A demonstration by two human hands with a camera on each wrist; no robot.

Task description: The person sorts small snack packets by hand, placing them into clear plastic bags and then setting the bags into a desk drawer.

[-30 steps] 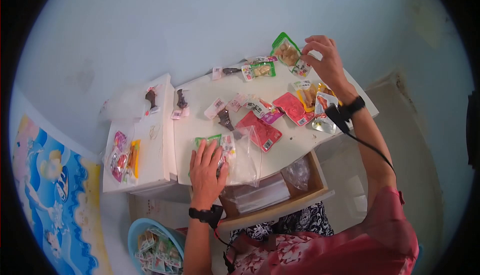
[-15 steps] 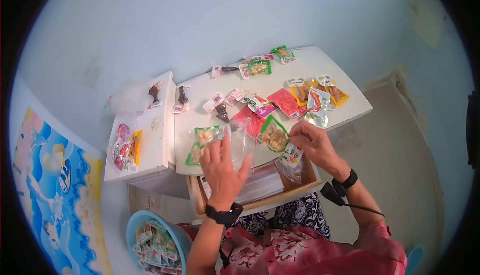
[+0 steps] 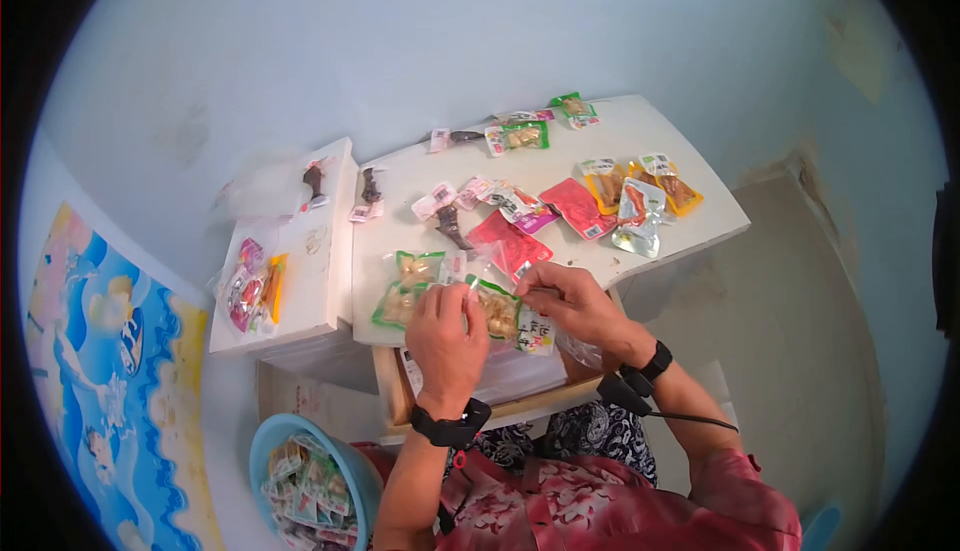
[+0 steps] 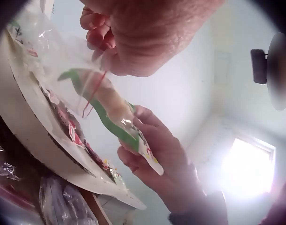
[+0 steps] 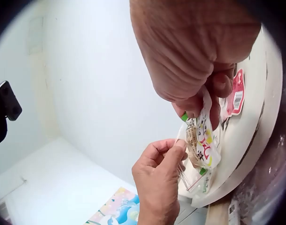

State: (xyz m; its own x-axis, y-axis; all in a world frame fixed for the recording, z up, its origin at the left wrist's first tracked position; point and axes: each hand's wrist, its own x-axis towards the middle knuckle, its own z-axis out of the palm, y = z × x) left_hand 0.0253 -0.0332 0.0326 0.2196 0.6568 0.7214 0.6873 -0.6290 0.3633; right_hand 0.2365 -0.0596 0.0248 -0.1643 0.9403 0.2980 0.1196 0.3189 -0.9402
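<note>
My right hand (image 3: 582, 309) pinches a green-edged clear snack packet (image 3: 498, 317) with pale, lumpy food inside and a white printed end. Close beside it, my left hand (image 3: 447, 339) pinches the edge of a clear zip bag (image 4: 63, 58) with a red line along its mouth. In the left wrist view, the packet's end overlaps the bag at that red line. Two more green-edged packets (image 3: 398, 303) lie on the table just beyond my left hand. A red packet (image 3: 512, 248) lies flat past the right hand's fingers.
Across the white table (image 3: 640, 261) are dark meat packets (image 3: 449, 225), yellow-edged packets (image 3: 683, 191) and a silver packet (image 3: 638, 216). An open drawer (image 3: 400, 401) sits under the hands. A blue bucket (image 3: 262, 441) of packets stands at lower left, a side cabinet (image 3: 300, 301) above it.
My right hand has brought the green-edged packet from the table's back right to the front beside the left hand. My left hand has lifted off the packets and now pinches the clear bag.
</note>
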